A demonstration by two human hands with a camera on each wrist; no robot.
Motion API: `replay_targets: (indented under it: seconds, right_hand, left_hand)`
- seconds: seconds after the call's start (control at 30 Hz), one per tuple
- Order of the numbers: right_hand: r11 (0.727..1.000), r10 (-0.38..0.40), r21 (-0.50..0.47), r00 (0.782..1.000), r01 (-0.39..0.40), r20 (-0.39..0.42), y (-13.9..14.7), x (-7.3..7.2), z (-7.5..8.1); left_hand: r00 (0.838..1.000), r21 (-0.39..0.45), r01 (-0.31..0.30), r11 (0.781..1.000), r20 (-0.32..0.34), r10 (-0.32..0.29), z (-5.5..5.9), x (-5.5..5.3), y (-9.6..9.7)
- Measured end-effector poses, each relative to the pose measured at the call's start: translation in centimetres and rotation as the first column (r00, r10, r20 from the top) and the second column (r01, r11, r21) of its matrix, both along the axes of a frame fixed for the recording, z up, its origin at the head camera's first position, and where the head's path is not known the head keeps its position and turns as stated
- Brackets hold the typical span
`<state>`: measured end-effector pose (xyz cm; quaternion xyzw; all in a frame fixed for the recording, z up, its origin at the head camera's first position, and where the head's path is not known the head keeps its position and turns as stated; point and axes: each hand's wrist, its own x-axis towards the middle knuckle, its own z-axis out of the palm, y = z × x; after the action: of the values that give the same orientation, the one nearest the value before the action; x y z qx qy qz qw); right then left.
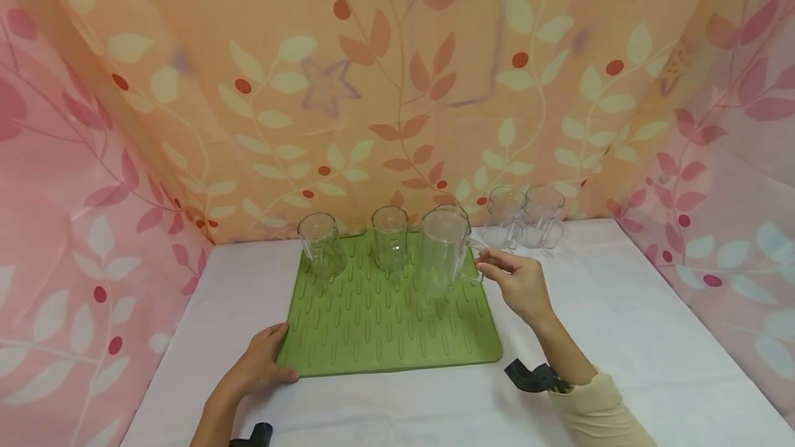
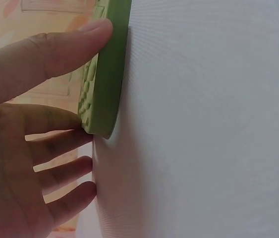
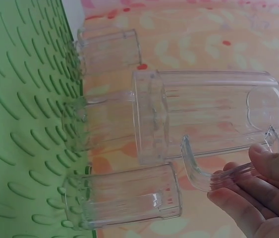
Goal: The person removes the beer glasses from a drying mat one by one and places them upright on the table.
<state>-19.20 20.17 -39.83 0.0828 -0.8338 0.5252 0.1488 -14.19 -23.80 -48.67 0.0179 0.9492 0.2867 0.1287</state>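
My right hand (image 1: 514, 283) pinches the handle (image 3: 196, 173) of a clear glass mug (image 1: 442, 254). In the right wrist view the mug stands clear of the green ridged mat (image 1: 373, 323), with a gap between them. Two more glass mugs, one at the left (image 1: 321, 247) and one in the middle (image 1: 390, 240), are on the mat's back part. A third, largely hidden in the head view, sits behind the held mug. My left hand (image 1: 259, 359) touches the mat's front left corner, thumb along the front edge and fingers, fairly straight, by the left edge.
Two other glass mugs (image 1: 526, 218) stand close together on the white tabletop (image 1: 596, 295), right of the mat at the back. A patterned cloth (image 1: 397, 88) hangs right behind the mugs, and pink cloth (image 1: 81, 247) borders both sides.
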Motion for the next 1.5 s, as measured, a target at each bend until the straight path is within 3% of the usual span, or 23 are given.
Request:
replay_targets:
  seconds: [0.57, 1.0, 1.5]
  right_hand:
    - [1.0, 0.011, -0.028, 1.0, -0.011, -0.005, -0.3, -0.2, -0.3]
    - [0.999, -0.003, 0.045, 0.995, 0.008, -0.099, -0.6, -0.5, 0.0]
    - [0.994, 0.034, 0.109, 0.982, -0.013, -0.188, -1.2, -1.5, 1.1]
  left_hand:
    - [1.0, -0.012, 0.024, 1.0, -0.014, -0.024, 0.3, 0.0, 0.0]
    - [0.999, -0.021, 0.023, 1.0, -0.029, -0.024, -0.4, -0.1, -0.3]
    - [1.0, -0.034, 0.007, 0.999, -0.029, -0.008, -0.2, 0.0, 0.0]
